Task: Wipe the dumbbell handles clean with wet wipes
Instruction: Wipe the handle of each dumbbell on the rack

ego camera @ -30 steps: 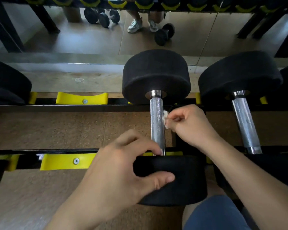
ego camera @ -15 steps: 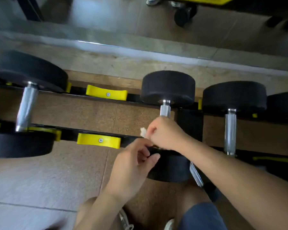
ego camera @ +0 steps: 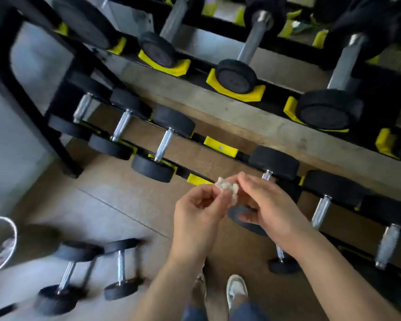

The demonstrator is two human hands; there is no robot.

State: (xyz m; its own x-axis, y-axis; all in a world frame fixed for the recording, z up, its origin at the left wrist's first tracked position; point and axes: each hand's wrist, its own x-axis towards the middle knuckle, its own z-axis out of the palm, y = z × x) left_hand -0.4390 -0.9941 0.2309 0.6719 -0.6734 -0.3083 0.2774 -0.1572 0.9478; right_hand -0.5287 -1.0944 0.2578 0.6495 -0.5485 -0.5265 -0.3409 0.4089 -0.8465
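Holding a crumpled white wet wipe (ego camera: pixel 226 188) between both grips, just in front of the rack's (ego camera: pixel 220 148) lower tier. Pinching the wad with left grip (ego camera: pixel 198 214), thumb and fingertips curled onto it. Touching its far side with right grip (ego camera: pixel 269 205), fingers loosely bent; cannot tell whether actually pinching. Hovering over a black-ended dumbbell (ego camera: pixel 274 162) on that lower tier, covering most of its handle with right grip. Also noting, on the floor left of the rack's front, small dumbbells (ego camera: pixel 118 269), blurred, and a round bin (ego camera: pixel 2 246).
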